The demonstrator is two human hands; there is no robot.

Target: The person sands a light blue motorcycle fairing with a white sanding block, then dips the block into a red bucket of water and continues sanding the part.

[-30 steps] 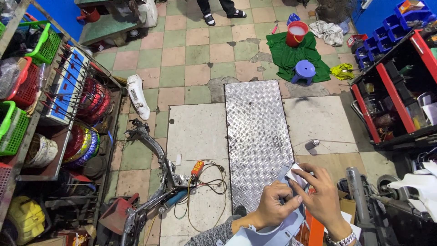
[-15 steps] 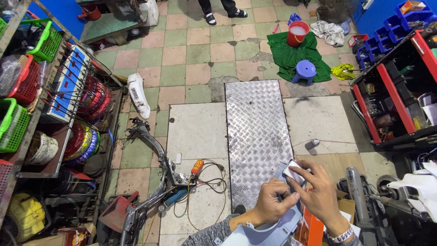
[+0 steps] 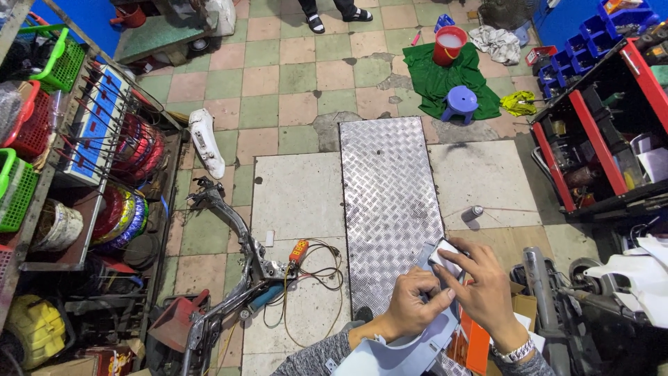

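Note:
My left hand [image 3: 412, 305] and my right hand [image 3: 483, 287] meet low in the head view over a pale blue plastic panel [image 3: 396, 351]. Between the fingertips of both hands is a small white and dark rectangular piece [image 3: 445, 253] at the panel's top end. The left fingers pinch the panel's edge just below that piece. The right thumb and forefinger press on the piece from the right. A metal watch sits on my right wrist [image 3: 516, 351]. An orange box [image 3: 474, 341] lies under the panel.
A checkered steel plate [image 3: 390, 202] lies on the tiled floor ahead. A bare scooter frame [image 3: 233, 278] with cables lies left, shelves with baskets [image 3: 42, 132] farther left. A red tool rack [image 3: 598, 125] stands right, a scooter front [image 3: 598, 292] beside my right hand. A person's sandalled feet [image 3: 334, 17] stand far back.
Both hands have stayed on the panel and shifted slightly lower and right in the view. The left fingers have curled tighter on the panel's edge.

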